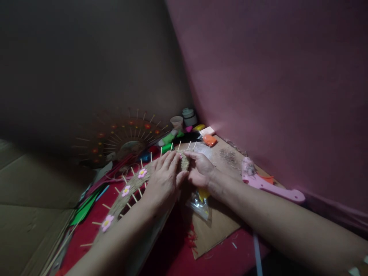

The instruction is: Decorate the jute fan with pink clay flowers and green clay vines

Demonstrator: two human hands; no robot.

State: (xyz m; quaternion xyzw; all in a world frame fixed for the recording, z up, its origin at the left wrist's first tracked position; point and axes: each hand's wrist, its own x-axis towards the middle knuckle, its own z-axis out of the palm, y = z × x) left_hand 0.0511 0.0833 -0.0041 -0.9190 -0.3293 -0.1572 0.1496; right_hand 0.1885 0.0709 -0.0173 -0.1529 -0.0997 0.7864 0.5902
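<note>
A curved woven twine band (114,209) with thin sticks poking out along both edges runs from lower left up to my hands. Pink clay flowers with yellow centres, such as the one nearest me (107,223), sit along it. My left hand (163,178) lies over the band's upper part, fingers extended together across it and thumb toward the right. My right hand (201,168) grips the band's right end with bent fingers. Between the fingertips of both hands shows a small pink piece (181,156), largely hidden.
A similar stick-edged arch with orange flowers (130,128) stands behind at left. Clay packets, including an orange one (210,140), a cup (176,122) and a jar (189,116) are at the back. A pink glue gun (273,188) lies right, on cardboard (214,232).
</note>
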